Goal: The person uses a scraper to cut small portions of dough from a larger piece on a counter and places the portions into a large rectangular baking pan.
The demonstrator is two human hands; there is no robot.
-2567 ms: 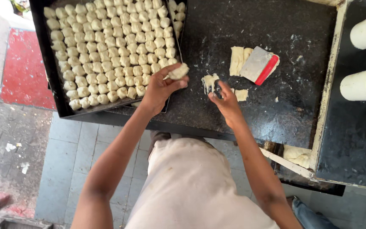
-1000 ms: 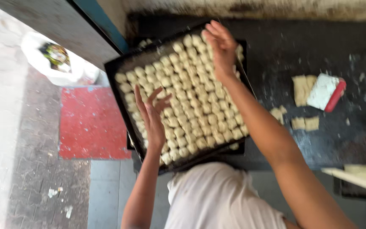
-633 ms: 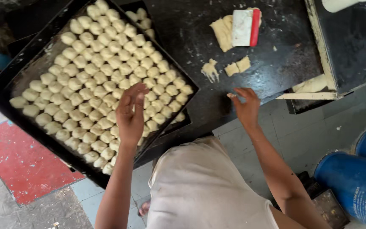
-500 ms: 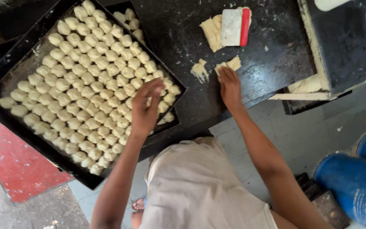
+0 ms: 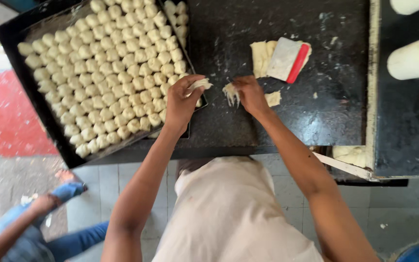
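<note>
You are pinching a dough piece (image 5: pixel 201 84) in your left hand (image 5: pixel 180 103) at the tray's (image 5: pixel 35 104) near-right corner. Your right hand (image 5: pixel 249 92) is gripping a dough scrap (image 5: pixel 230 92). Tray is looking nearly full; slab (image 5: pixel 260 57) and bits remaining on the bench (image 5: pixel 335 111).

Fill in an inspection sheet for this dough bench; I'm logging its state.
Surface: dark flour-streaked worktop, mostly bare.
Job's things: black metal tray packed with rows of small pale dough pieces; left hand grips a folded pale dough piece at the tray's near right corner; right hand pinches a stringy dough scrap.
Clutter: flat dough slab under a grey scraper with red edge; small dough offcut; two cream cylinders on the right.
Fingers: both hands closed on dough.
Cables: nothing seen.
Surroundings: tiled floor, red mat, another person's hand lower left.
</note>
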